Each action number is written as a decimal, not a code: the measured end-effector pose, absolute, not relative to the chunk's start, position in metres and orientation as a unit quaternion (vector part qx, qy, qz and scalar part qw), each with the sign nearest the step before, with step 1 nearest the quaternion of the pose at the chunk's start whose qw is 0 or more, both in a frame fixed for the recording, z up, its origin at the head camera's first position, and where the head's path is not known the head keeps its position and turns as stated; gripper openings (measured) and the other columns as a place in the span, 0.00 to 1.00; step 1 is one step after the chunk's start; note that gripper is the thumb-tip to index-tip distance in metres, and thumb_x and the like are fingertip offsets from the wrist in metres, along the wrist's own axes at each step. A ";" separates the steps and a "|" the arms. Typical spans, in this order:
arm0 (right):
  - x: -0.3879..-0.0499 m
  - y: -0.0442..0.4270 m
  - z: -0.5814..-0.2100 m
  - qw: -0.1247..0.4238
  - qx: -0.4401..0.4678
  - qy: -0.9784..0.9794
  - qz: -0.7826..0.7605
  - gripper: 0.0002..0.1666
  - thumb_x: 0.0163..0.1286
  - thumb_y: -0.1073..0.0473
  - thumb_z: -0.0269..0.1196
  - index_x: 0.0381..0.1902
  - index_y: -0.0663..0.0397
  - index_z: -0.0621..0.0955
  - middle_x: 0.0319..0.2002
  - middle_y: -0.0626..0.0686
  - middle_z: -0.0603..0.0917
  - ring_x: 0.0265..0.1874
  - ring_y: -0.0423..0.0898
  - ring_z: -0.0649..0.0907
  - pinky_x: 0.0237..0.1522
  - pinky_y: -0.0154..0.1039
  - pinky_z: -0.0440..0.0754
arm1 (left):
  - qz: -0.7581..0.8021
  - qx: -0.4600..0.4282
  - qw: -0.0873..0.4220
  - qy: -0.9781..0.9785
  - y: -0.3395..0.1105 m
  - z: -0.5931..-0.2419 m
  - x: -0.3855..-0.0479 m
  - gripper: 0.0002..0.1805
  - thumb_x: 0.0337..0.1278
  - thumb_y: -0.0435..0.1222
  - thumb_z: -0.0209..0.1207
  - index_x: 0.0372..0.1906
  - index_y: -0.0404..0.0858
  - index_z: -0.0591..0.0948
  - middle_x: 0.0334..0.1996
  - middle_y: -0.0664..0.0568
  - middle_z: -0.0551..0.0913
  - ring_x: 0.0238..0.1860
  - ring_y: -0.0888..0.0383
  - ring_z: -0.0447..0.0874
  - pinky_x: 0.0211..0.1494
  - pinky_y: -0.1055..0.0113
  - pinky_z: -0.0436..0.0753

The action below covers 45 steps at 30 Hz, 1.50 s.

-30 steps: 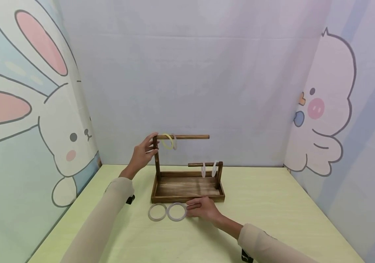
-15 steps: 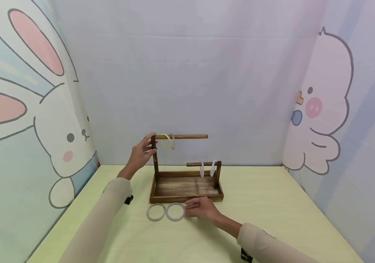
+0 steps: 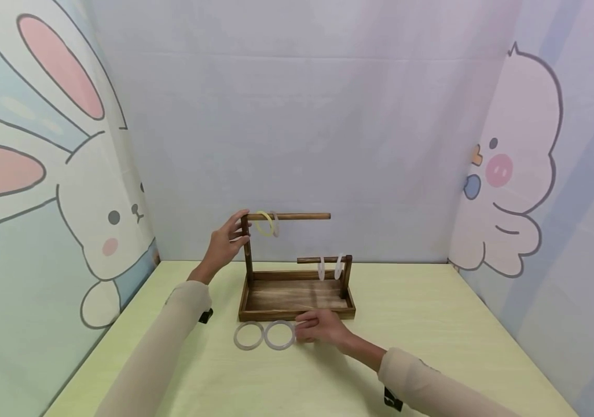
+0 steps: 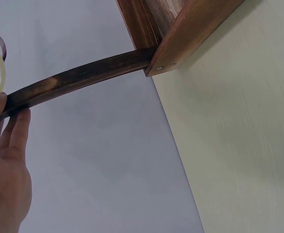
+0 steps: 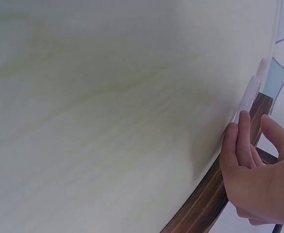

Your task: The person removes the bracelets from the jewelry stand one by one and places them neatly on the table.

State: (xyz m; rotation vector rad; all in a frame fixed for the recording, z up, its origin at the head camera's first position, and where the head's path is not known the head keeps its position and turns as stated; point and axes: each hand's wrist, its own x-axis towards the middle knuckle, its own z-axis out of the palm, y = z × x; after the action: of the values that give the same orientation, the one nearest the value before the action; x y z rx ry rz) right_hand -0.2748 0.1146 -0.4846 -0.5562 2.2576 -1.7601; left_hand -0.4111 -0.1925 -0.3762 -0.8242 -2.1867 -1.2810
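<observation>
A brown wooden rack [image 3: 297, 315] has a tray base, a tall post with an upper bar and a short post with a lower bar. My left hand [image 3: 221, 248] pinches the top of the tall post [image 4: 78, 76] between thumb and fingers. On the upper bar hang a yellow bangle [image 3: 271, 225] and a pale pinkish one beside it. Two whitish bangles [image 3: 321, 269] hang on the lower bar. Before the tray, two greyish translucent bangles [image 3: 279, 348] lie side by side. My right hand [image 3: 323, 327] has its fingertips at the right one's edge, thumb apart.
The rack stands on a pale yellow-green table [image 3: 411, 324]. Behind it hangs a plain pale cloth [image 3: 380, 145]. Side cloths carry a cartoon rabbit [image 3: 99, 214] on the left and a cartoon chick [image 3: 516, 174] on the right.
Both hands keep nearly the same places, the left at the post and the right beside the bangle. The head view shifts slightly; the bangles show no clear movement.
</observation>
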 end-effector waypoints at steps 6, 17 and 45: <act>-0.279 0.115 -0.480 0.111 -0.194 0.779 -0.585 0.22 0.69 0.69 0.70 0.57 0.78 0.81 0.45 0.67 0.89 0.42 0.58 0.91 0.41 0.50 0.92 | -0.470 -0.300 0.240 -0.795 -0.192 -0.376 -0.412 0.42 0.65 0.19 0.62 0.79 0.50 0.67 0.61 0.33 0.82 0.57 0.34 0.85 0.55 0.50 0.88; -0.286 0.111 -0.457 0.092 -0.233 0.772 -0.584 0.21 0.73 0.68 0.66 0.58 0.78 0.81 0.46 0.68 0.89 0.47 0.63 0.89 0.54 0.60 0.87 | -0.478 -0.288 0.219 -0.801 -0.195 -0.378 -0.417 0.43 0.66 0.21 0.63 0.78 0.57 0.67 0.62 0.35 0.82 0.59 0.37 0.84 0.57 0.52 0.87; -0.313 0.089 -0.404 0.027 -0.215 0.805 -0.552 0.17 0.72 0.66 0.68 0.57 0.67 0.85 0.46 0.62 0.90 0.47 0.55 0.91 0.51 0.44 0.90 | -0.482 -0.287 0.218 -0.799 -0.195 -0.378 -0.417 0.43 0.66 0.21 0.63 0.78 0.59 0.68 0.62 0.35 0.82 0.59 0.39 0.85 0.57 0.53 0.87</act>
State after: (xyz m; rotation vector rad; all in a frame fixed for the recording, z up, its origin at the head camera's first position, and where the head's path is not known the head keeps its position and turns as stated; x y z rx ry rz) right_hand -0.3131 0.0894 -0.4041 -0.6634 2.4869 -1.7066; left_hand -0.4165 -0.1950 -0.3779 -0.7951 -2.2108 -1.3340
